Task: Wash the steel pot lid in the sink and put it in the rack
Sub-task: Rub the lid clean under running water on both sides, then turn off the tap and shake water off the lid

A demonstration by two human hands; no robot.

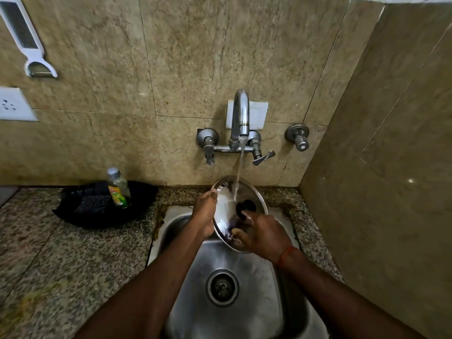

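Note:
The steel pot lid (228, 209), round with a black knob at its middle, is tilted up over the steel sink (247, 285). Water runs from the wall tap (241, 116) onto the lid's upper part. My left hand (204, 216) grips the lid's left rim. My right hand (263, 234) lies against the lid's lower face, fingers spread just below the knob. No rack is in view.
A dish soap bottle (118, 188) stands in a black tray (102, 204) on the granite counter (61, 253) left of the sink. A tiled side wall (381, 192) closes in on the right. A white grater (23, 33) and a socket plate (14, 104) are on the back wall.

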